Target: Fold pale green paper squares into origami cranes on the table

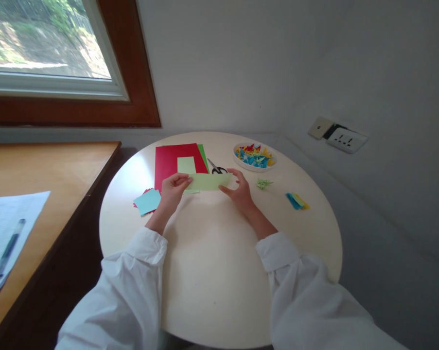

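One pale green paper strip (pixel 207 182) is at the centre of the frame, over the round white desk (pixel 215 272). Left hand (pixel 174 188) pinches its left end; right hand (pixel 241 191) grasps its right end. Scissors (pixel 215 167) lie just beyond; a dish (pixel 251 168) of folded paper (pixel 254 156) stands right of them.

Shows pale green on the paper strip (pixel 207 182), plain red on the large sheet (pixel 166 163), black on the scissor handles (pixel 218 170), white on the sleeves (pixel 137 277).
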{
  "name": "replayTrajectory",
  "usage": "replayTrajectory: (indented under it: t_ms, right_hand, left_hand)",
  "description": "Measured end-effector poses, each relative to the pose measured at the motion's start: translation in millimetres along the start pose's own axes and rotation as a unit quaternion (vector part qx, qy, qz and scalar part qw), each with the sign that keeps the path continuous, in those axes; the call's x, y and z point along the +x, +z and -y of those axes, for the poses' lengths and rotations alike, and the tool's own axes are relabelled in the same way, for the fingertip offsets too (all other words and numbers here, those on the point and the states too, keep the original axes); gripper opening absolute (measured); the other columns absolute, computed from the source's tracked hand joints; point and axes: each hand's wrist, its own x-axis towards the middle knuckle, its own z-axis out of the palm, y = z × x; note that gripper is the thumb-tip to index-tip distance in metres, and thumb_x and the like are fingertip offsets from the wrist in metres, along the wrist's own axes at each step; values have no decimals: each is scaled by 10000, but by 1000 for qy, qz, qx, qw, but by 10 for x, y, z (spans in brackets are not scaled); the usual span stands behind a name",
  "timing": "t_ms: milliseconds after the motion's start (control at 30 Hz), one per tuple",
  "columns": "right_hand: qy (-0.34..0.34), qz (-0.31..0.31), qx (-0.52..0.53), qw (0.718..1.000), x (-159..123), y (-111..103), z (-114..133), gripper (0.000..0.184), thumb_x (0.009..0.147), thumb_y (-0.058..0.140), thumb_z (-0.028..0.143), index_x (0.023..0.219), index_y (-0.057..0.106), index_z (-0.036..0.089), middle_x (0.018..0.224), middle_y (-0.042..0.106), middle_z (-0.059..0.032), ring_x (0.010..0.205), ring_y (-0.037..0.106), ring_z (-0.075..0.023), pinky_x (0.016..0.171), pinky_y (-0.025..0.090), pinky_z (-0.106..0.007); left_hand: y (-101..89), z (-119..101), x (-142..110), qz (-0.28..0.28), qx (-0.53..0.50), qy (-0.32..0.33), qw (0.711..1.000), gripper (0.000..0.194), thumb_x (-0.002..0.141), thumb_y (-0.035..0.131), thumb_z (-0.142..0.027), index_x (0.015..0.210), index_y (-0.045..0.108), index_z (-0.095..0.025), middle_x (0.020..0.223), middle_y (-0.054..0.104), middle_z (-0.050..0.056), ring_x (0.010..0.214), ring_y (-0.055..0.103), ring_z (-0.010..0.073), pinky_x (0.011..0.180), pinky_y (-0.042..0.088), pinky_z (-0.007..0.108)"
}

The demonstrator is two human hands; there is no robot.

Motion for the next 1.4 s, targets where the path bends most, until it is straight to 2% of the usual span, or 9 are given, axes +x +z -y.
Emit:
replayTrajectory:
  t_ms: [67, 200, 333, 467, 667, 767, 867, 1167, 1400]
  right_hand:
    - [16, 35, 21, 999, -27, -90, -18, 275, 656, 655, 363, 858, 615, 181, 980, 662, -91, 923, 595, -229, 830, 424, -373]
    - [38, 10, 21, 999, -117, -261, -31, 198, 688, 634, 375, 776, 633, 197, 819, 688, -45, 807, 617, -209, 778, 448, -362]
    - [-96, -14, -91, 991, -232, -481, -18, 86, 740, 589, 281, 710, 612, 204, 821, 691, -48, 825, 614, -200, 825, 425, -373]
    - [-223, 57, -257, 939, -372, -695, 10, 129, 736, 527, 114, 705, 608, 210, 841, 697, -38, 856, 611, -194, 839, 378, -374]
    - [-322, 135, -330, 877, -560, -774, 93, 144, 797, 510, 83, 732, 592, 181, 895, 693, -59, 922, 596, -177, 836, 335, -342]
    - [-308, 160, -329, 878, -605, -756, 122, 147, 799, 505, 79, 740, 589, 184, 920, 691, -60, 947, 586, -181, 847, 325, -344]
    - [-284, 183, -306, 890, -627, -744, 116, 135, 792, 512, 75, 761, 591, 181, 882, 692, -54, 908, 593, -178, 843, 332, -336]
    - [-117, 196, -211, 951, -616, -745, 102, 95, 836, 524, 173, 796, 611, 173, 819, 683, -35, 810, 590, -161, 811, 323, -338]
    - [28, 215, -198, 956, -537, -728, 128, 174, 838, 513, 204, 698, 614, 181, 769, 646, -29, 765, 535, -167, 752, 312, -338]
  left_hand:
    - [11, -1, -19, 15, -15, -6, 1000, 317, 551, 734, -400, 727, 626, -158, 691, 662, 24, 711, 627, 168, 643, 488, 283]
    - [15, -9, -64, 77, 15, -7, 997, 292, 603, 711, -400, 745, 639, -155, 739, 679, 49, 751, 633, 186, 664, 493, 297]
    - [14, -12, -80, 114, 92, 53, 988, 184, 691, 644, -318, 781, 655, -157, 942, 693, 96, 899, 633, 215, 788, 496, 340]
    - [87, -48, -165, 95, 172, 183, 963, 117, 768, 546, -229, 822, 633, -173, 916, 678, 74, 903, 625, 187, 842, 489, 349]
    - [368, -107, -537, 308, 264, 258, 877, 188, 773, 602, -279, 932, 634, -184, 1004, 647, 91, 943, 614, 205, 849, 500, 353]
    - [452, -52, -634, 376, 325, 238, 834, 348, 734, 660, -316, 1043, 617, -163, 1084, 612, 124, 1001, 591, 236, 869, 494, 355]
    - [465, 18, -624, 383, 356, 229, 821, 304, 769, 621, -320, 1027, 627, -158, 1052, 617, 118, 1000, 580, 236, 873, 486, 352]
    - [476, 30, -592, 342, 295, 167, 876, 192, 836, 506, -273, 739, 637, -173, 872, 637, 72, 825, 588, 175, 736, 491, 292]
    - [534, 37, -574, 281, 307, 96, 904, 195, 801, 528, -267, 648, 600, -171, 891, 596, 72, 807, 563, 171, 635, 468, 266]
